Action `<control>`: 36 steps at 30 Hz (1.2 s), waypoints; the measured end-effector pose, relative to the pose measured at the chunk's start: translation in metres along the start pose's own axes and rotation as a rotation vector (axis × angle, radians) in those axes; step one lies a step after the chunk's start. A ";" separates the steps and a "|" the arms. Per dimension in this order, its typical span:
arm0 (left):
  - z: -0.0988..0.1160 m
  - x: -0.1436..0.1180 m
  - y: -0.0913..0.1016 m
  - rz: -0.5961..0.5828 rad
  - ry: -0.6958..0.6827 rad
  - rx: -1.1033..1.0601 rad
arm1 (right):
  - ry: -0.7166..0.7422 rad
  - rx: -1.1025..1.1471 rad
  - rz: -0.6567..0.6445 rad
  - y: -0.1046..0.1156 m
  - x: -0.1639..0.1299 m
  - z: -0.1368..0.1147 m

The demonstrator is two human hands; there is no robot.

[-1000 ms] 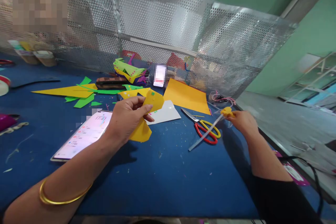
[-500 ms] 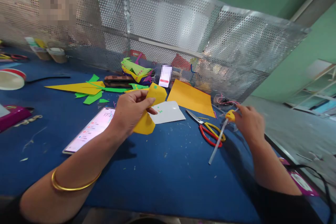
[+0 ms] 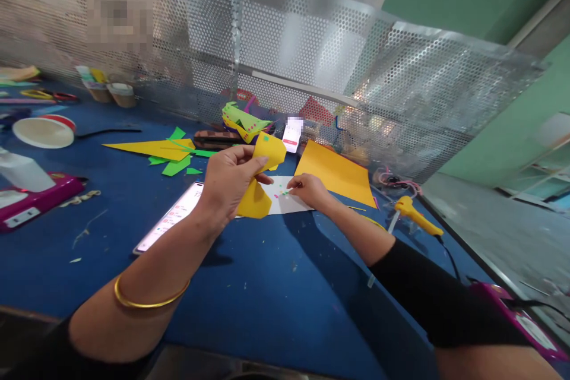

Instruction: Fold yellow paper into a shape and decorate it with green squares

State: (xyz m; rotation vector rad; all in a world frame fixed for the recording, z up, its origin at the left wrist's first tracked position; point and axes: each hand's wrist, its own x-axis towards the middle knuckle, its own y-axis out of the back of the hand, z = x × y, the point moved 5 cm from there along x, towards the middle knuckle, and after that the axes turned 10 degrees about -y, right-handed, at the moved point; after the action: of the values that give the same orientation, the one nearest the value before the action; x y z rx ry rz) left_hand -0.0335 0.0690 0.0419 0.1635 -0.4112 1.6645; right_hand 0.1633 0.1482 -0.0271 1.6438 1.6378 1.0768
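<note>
A yellow paper piece [image 3: 255,202], bent into a curved shape with a small green square near its top, is pinched in my left hand [image 3: 227,187]. On the table just right of it lies a white card [image 3: 291,206] with tiny coloured bits [image 3: 281,194] on it. My right hand [image 3: 309,190] reaches over the card, thumb and fingertips closed together at these bits. Whatever is between those fingertips is too small to make out. A yellow hot glue gun [image 3: 414,214] rests on the table to the right, beyond my right forearm, with a translucent glue stick.
Orange paper [image 3: 341,169] lies behind the card. My right arm mostly covers the scissors. A phone [image 3: 171,219] lies by my left forearm, with green paper scraps [image 3: 178,165] behind it. A paper cup [image 3: 44,132] lies at left. A perforated metal screen [image 3: 303,41] borders the back.
My right hand has let go of the glue gun and moved left to the white card. My left hand still holds the yellow paper. The view has shifted slightly.
</note>
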 end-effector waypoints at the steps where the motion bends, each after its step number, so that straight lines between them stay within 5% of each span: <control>1: 0.000 0.000 0.000 0.002 0.002 -0.007 | -0.014 -0.002 -0.008 -0.004 0.006 0.003; 8: 0.001 -0.005 -0.006 -0.030 -0.007 -0.035 | -0.024 0.015 -0.062 -0.020 0.013 0.013; 24: -0.009 -0.005 -0.008 -0.065 -0.006 -0.014 | -0.073 0.097 -0.034 -0.019 0.011 0.011; 30: -0.010 -0.006 -0.012 -0.096 -0.007 -0.012 | -0.106 0.363 0.046 0.005 -0.001 0.011; 36: -0.012 -0.012 -0.019 -0.180 -0.013 0.064 | -0.105 0.630 0.088 0.041 -0.046 -0.004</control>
State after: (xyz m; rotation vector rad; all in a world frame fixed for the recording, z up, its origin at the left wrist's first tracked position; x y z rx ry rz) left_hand -0.0113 0.0634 0.0303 0.2517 -0.3436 1.5008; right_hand 0.1852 0.0987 0.0034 2.1327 1.9703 0.5125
